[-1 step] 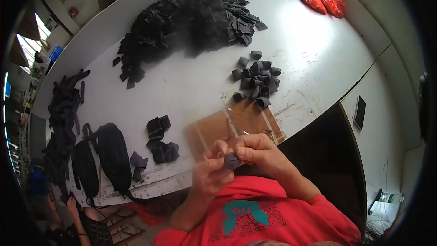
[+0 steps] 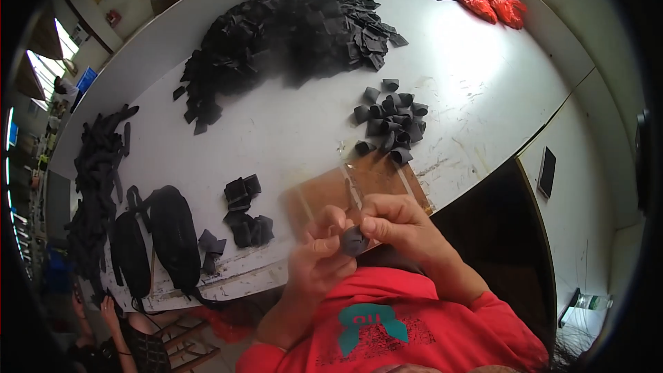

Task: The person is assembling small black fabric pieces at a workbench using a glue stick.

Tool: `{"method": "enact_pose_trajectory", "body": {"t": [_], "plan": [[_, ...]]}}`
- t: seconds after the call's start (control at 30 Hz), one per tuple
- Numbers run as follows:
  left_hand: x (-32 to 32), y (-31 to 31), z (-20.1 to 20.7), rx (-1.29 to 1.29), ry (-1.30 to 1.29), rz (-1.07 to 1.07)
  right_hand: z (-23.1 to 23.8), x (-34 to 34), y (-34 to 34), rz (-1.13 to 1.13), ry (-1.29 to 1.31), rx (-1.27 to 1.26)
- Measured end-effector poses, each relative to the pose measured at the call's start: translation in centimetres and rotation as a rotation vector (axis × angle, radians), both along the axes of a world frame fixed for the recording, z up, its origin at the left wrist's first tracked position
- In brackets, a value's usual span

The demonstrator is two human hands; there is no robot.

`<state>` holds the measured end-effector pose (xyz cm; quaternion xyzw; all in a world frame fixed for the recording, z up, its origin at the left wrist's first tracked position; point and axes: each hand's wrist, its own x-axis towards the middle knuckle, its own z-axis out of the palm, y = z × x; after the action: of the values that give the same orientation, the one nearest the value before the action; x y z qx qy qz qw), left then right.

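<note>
My left hand [image 2: 320, 249] and my right hand [image 2: 397, 228] meet in front of my chest, over the table's near edge. Between them is a small dark grey fabric piece [image 2: 354, 242], curled into a rounded shape. Left fingers grip its left side, while the right thumb and forefinger pinch its upper right edge. Just beyond my hands lies a brown cardboard sheet [image 2: 324, 193] with strips of clear tape. Past the cardboard sits a cluster of curled dark fabric pieces [image 2: 390, 121]. Folded dark pieces [image 2: 250, 229] rest to the left of my hands.
A large heap of flat black pieces [image 2: 276, 34] covers the table's far side. Black strips [image 2: 93, 173] and two black pouches [image 2: 173, 235] lie at the left. Red plastic bags [image 2: 476, 3] sit far right, a phone [image 2: 546, 171] nearer. Another person's hand [image 2: 109, 311] shows lower left.
My right hand has shifted very slightly up around the fabric piece, and a little more of the piece's rounded face shows. The piles stay as they were.
</note>
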<state>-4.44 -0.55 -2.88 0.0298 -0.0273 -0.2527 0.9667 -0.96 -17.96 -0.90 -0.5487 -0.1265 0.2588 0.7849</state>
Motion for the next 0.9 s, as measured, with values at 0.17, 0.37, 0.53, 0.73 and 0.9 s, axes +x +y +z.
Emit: {"method": "enact_pose_trajectory", "body": {"t": [0.17, 0.37, 0.53, 0.73, 0.9], "plan": [[3.8, 0.7, 3.7, 0.336, -0.067, 0.185, 3.1, 5.2, 0.9, 0.043, -0.110, 0.005], [3.8, -0.7, 1.2, 0.603, -0.054, 0.337, -0.8, 5.5, 1.8, 0.086, 0.029, 0.176], [3.7, -1.0, 1.4, 0.827, -0.197, 0.537, 0.2, 5.9, 1.1, 0.107, -0.007, 0.074], [4.6, -0.3, 1.3, 0.280, 0.054, 0.160, -0.2, 6.7, 1.7, 0.129, -0.004, 0.190], [3.8, -0.1, 1.6, 0.994, -0.128, 0.534, -1.6, 6.5, 1.9, 0.090, -0.032, 0.172]]}}
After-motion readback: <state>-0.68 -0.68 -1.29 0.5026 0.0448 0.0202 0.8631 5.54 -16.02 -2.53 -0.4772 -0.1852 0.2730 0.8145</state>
